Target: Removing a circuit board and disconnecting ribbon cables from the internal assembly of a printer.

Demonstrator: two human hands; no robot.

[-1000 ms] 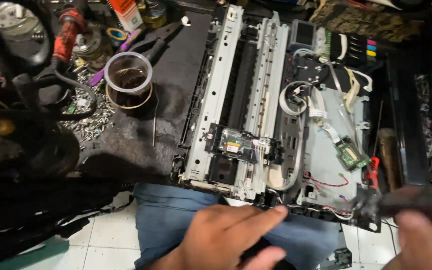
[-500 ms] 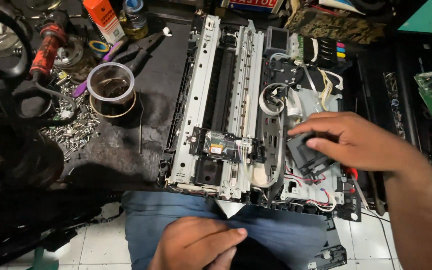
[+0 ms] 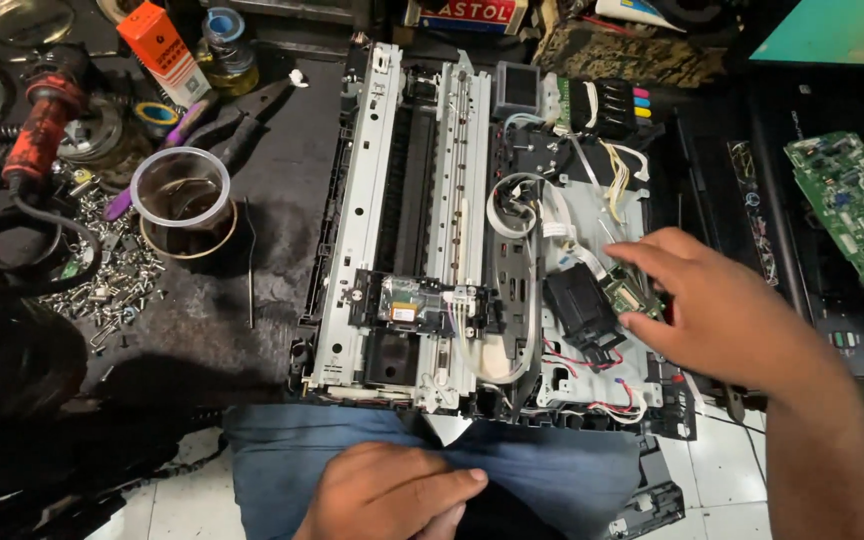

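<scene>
A stripped printer chassis (image 3: 362, 200) lies on the dark bench, its metal rails bare and its print carriage (image 3: 417, 305) near the front. My right hand (image 3: 722, 310) hovers over the chassis's right side with fingers spread. Its fingertips touch a small green board (image 3: 630, 295) beside a black plastic block (image 3: 577, 305) that lies among red and white wires. My left hand (image 3: 392, 495) rests on my jeans below the chassis, fingers curled in, with nothing in it.
A clear plastic cup (image 3: 182, 195) stands left of the chassis beside a heap of loose screws (image 3: 112, 285). An orange box (image 3: 157, 50), a red-handled tool (image 3: 42, 125) and pliers (image 3: 202, 120) lie at the back left. A larger green circuit board (image 3: 852, 220) sits at the far right.
My right hand came in from the lower right carrying a black part and covered it on the chassis. Now the black block lies exposed and the hand has drawn back to the right.
</scene>
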